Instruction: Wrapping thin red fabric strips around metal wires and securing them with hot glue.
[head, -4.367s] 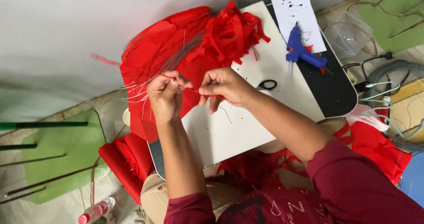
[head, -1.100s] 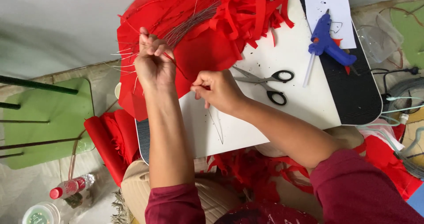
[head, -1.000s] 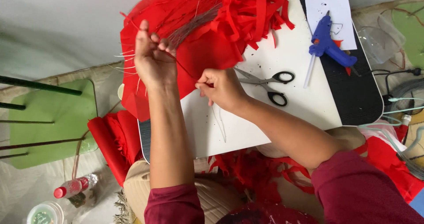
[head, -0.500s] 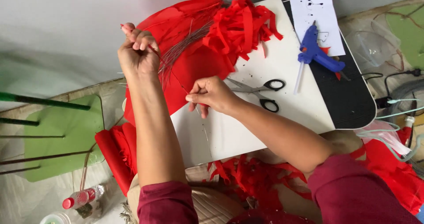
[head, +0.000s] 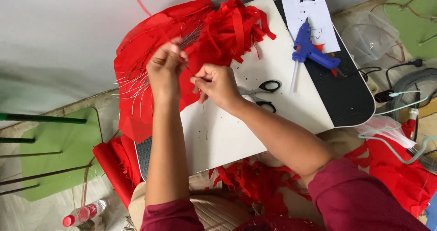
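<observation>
Nearest the person, red scraps (head: pixel 255 185) are lying in the lap, below the white board (head: pixel 255 135) that is serving as a work surface. Above it, the right hand (head: pixel 217 83) is pinching its fingertips together on a thin wire (head: pixel 193 75), and the left hand (head: pixel 166 66) is closing its fingers on the same wire a little higher up; the wire is running between the two hands, over the red paper sheet (head: pixel 145 76). The wire is looking fine and springy, so it is likely to slip from the pinch or prick a fingertip. Loose wires (head: pixel 132 83) are fanning out just beside the left wrist and could snag. Farther off, the scissors (head: pixel 261 94) and blue glue gun (head: pixel 309 51) are lying well apart.
</observation>
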